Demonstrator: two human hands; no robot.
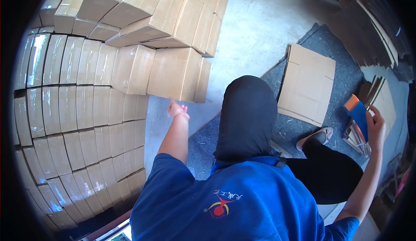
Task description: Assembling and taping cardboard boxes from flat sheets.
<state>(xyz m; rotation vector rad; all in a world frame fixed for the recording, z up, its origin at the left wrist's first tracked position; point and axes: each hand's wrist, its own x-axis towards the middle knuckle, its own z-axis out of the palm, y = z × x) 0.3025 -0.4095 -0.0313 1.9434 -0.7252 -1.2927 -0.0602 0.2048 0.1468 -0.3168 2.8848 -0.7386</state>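
Head view, looking down over the person's own blue shirt and dark head covering.

Left hand (178, 110): arm stretched forward, fingers spread apart and holding nothing, just short of the lower edge of the nearest cardboard box (177, 74). Whether a fingertip touches the box I cannot tell.

Right hand (376, 126): out to the right side, grip clamped on a blue tape dispenser (359, 115) with an orange end, held above a bundle of flat strips (359, 137) on the floor.

Nearest box: closed, plain brown, at the front of a low row on the concrete floor (260, 19), beside a wall of stacked boxes (78, 111) wrapped in shiny film.

Handling, as a judgement: the box looks stiff at its edges and corners, softer across the broad faces; probably light if empty, though its weight cannot be read here. Bare cardboard gives fair friction. Best hold would be at two opposite edges or under a lower corner, not by pressing the middle of a face.

Counts: one tape dispenser; one flat, unfolded carton blank (307, 85) lying on the grey mat (342, 80); about three boxes in the near front row; the stacked boxes behind run to several dozen, too many to count exactly. One light flat shoe (315, 137) shows.
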